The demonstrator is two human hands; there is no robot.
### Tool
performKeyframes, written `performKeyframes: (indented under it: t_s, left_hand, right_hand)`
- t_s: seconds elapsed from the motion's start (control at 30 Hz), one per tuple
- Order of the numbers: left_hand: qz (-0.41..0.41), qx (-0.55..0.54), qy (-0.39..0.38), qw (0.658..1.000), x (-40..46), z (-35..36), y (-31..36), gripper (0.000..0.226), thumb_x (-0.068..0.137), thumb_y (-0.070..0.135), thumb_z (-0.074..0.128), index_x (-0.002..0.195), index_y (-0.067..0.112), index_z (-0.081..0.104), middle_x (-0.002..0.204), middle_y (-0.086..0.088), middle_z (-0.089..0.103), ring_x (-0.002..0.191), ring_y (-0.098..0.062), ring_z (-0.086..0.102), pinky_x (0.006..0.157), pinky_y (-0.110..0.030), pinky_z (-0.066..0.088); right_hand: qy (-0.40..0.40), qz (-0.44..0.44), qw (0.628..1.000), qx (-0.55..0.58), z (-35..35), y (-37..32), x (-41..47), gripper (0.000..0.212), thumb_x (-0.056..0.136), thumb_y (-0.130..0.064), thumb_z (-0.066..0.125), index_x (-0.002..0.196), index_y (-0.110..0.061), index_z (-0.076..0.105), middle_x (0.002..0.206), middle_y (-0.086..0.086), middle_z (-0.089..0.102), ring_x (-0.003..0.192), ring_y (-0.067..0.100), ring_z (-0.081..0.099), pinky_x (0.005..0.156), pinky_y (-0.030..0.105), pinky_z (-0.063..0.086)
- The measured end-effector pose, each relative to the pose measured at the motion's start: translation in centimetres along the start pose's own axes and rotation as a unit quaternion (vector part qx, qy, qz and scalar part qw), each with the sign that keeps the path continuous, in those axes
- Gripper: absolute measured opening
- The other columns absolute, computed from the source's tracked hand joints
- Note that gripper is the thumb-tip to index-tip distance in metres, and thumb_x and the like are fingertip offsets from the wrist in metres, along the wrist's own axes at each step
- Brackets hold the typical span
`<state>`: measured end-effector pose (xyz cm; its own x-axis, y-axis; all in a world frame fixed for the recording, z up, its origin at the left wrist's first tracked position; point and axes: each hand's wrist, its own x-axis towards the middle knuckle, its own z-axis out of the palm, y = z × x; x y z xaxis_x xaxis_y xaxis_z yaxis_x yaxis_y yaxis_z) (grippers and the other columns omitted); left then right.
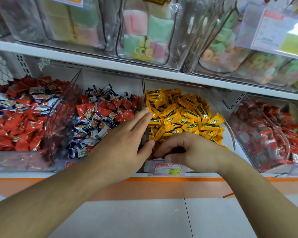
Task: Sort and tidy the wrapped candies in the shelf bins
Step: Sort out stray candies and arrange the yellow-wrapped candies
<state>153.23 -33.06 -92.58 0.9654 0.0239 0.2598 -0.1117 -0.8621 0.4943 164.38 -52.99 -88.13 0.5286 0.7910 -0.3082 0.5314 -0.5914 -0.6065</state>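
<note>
Yellow wrapped candies (182,117) fill a clear bin (230,131) at the middle of the lower shelf. My right hand (187,150) is curled at the bin's front edge, its fingertips dug among the yellow candies; whether it holds one is hidden. My left hand (124,134) lies flat with fingers extended over the divider between that bin and the bin of mixed red and blue-white candies (100,117), thumb touching the yellow bin's left wall. It holds nothing.
A bin of red candies (15,121) stands at far left and another red-wrapped bin (268,134) at right. A price tag (167,169) hangs below the yellow bin. Upper-shelf bins (144,35) hold pastel sweets. An orange shelf edge (162,179) runs below.
</note>
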Motion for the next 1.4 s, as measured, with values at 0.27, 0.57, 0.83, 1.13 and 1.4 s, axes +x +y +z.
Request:
performKeyframes:
  t_s: [0.27,0.57,0.83,1.13,1.4]
  left_hand:
    - [-0.006,-0.001,-0.007,1.000,0.0,-0.2,0.0,0.074,0.105,0.057,0.035,0.164,0.034,-0.004,0.164,0.031,-0.021,0.154,0.004,-0.001,0.121,-0.022,0.010]
    - [0.008,-0.058,0.045,0.997,0.1,-2.5,0.9,0.058,0.099,0.056,0.050,0.153,0.038,0.040,0.151,0.023,0.036,0.143,-0.001,0.029,0.118,-0.028,0.030]
    - [-0.090,-0.239,0.092,0.963,-1.3,-5.7,1.7,0.008,0.090,0.030,0.078,0.093,0.034,0.071,0.083,0.017,0.072,0.080,-0.003,0.068,0.067,-0.019,0.053]
    - [-0.105,-0.018,0.062,0.992,-2.1,-7.2,-0.8,0.045,0.100,0.028,0.063,0.144,0.033,0.056,0.146,0.018,0.054,0.114,0.016,0.046,0.102,-0.004,0.025]
    - [0.033,0.000,-0.012,0.999,-0.7,-3.0,1.0,0.051,0.107,0.044,0.042,0.157,0.039,0.036,0.165,0.030,0.017,0.149,0.016,-0.001,0.112,-0.003,-0.009]
  right_hand:
    - [0.065,0.003,0.997,0.039,-0.1,0.1,-0.4,0.025,0.092,-0.013,0.077,0.105,-0.033,0.082,0.101,-0.021,0.078,0.098,0.000,0.072,0.091,0.034,0.061]
    - [0.236,-0.050,0.953,0.183,0.2,-1.1,-0.8,0.027,0.084,-0.005,0.083,0.104,-0.020,0.075,0.089,-0.001,0.079,0.084,0.021,0.075,0.087,0.046,0.062]
    - [0.243,-0.093,0.934,0.245,1.3,-4.5,-0.4,0.031,0.083,0.002,0.081,0.107,-0.015,0.071,0.094,0.000,0.079,0.088,0.018,0.076,0.082,0.030,0.062]
    - [0.261,-0.030,0.958,0.116,1.7,-2.5,-0.3,0.036,0.093,0.011,0.060,0.102,-0.020,0.075,0.092,-0.002,0.076,0.089,0.011,0.072,0.087,0.030,0.061]
    - [0.166,0.024,0.982,-0.091,2.0,-0.9,0.9,0.019,0.094,-0.019,0.073,0.102,-0.036,0.078,0.094,-0.017,0.074,0.091,0.001,0.064,0.084,0.023,0.053]
